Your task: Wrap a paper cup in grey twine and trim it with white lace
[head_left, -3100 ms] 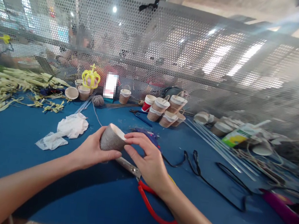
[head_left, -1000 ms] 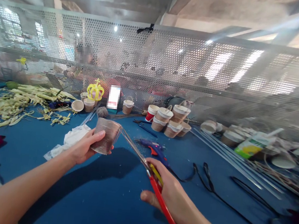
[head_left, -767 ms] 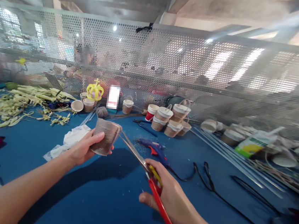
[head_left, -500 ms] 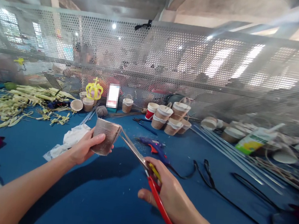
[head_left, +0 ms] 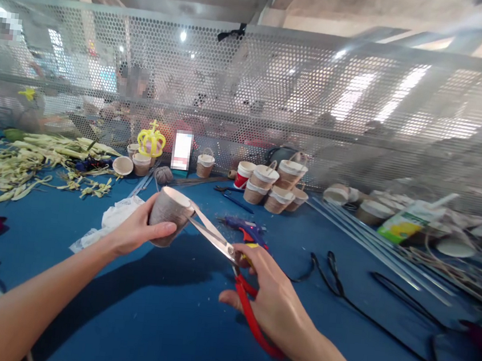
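Observation:
My left hand (head_left: pixel 144 225) is wrapped round a paper cup (head_left: pixel 168 210) covered in grey-brown twine, held tilted above the blue table with its pale rim showing. In my right hand (head_left: pixel 270 287) is a pair of scissors (head_left: pixel 248 313) with red handles and a yellow part near the pivot. The parted blades reach to the cup's right side, close to its rim; whether they touch it I cannot tell. Behind the blades lies a blue glue gun (head_left: pixel 244 227). White lace fabric (head_left: pixel 119 213) rests beside my left wrist.
Several small wrapped buckets (head_left: pixel 280 199) stand at the back, near a ball of grey yarn (head_left: pixel 164 175) and a lit phone (head_left: pixel 182 150). Dried husks (head_left: pixel 31 164) cover the left. Clear glue sticks (head_left: pixel 372 246) and a black cable (head_left: pixel 364 317) lie right. A perforated metal screen (head_left: pixel 242 89) closes the back.
The cup has tipped so its rim opening shows. The scissor blades, barely parted before, are now spread wider at the cup's edge. My right hand has shifted slightly left.

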`<state>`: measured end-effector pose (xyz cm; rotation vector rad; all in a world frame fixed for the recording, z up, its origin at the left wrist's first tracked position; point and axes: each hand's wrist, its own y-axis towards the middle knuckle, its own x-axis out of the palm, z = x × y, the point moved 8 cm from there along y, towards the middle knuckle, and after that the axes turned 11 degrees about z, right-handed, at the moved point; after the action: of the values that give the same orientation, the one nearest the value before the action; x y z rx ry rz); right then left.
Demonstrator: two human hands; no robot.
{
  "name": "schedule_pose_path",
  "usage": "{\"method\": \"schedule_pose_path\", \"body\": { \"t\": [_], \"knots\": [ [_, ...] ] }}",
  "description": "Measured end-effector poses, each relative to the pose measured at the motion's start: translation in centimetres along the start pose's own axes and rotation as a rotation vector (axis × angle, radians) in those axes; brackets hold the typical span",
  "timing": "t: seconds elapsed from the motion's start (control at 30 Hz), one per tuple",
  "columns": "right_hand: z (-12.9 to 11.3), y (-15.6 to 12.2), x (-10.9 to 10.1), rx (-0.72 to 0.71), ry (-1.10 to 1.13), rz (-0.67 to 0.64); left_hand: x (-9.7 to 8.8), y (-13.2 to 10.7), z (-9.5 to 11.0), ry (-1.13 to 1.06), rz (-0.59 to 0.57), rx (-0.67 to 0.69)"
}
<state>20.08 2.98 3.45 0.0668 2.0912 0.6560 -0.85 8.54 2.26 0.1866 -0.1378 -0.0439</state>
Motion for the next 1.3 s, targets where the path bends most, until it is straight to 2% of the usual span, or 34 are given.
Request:
{"method": "schedule_pose_path", "body": {
  "t": [0.27,0.47,0.6,0.7,0.77,0.9,1.0,1.13,1.2,1.3],
  "knots": [
    [0.0,-0.1,-0.2,-0.052,-0.008,0.048,0.3,-0.2,-0.5,-0.027,-0.031,-0.081],
    [0.3,-0.2,-0.3,-0.040,0.001,0.058,0.7,-0.3,-0.9,-0.118,-0.056,-0.181],
    [0.8,-0.3,-0.6,-0.008,-0.028,0.044,0.1,0.2,-0.8,-0.184,0.027,-0.148],
    [1.3,-0.6,-0.5,-0.021,-0.087,-0.026,-0.9,0.8,-0.9,-0.217,0.113,-0.113],
    [1.6,-0.9,0.0,-0.019,-0.125,-0.106,-1.2,1.0,-1.2,-0.236,0.126,-0.115],
    [2.0,-1.6,1.4,0.000,-0.133,-0.290,-0.7,0.7,-1.5,-0.218,0.086,-0.149],
    [1.8,-1.8,2.0,-0.024,-0.141,-0.406,-0.3,0.2,-2.0,-0.155,0.119,-0.197],
    [0.8,-1.5,1.6,-0.051,-0.146,-0.558,0.6,0.2,-1.9,-0.047,0.099,-0.138],
    [0.2,-0.7,1.1,-0.059,-0.164,-0.562,1.5,0.4,-1.9,0.022,0.045,-0.089],
    [-0.3,1.6,0.1,-0.069,-0.167,-0.416,2.6,0.8,-2.2,0.185,0.005,-0.012]
  ]
}}
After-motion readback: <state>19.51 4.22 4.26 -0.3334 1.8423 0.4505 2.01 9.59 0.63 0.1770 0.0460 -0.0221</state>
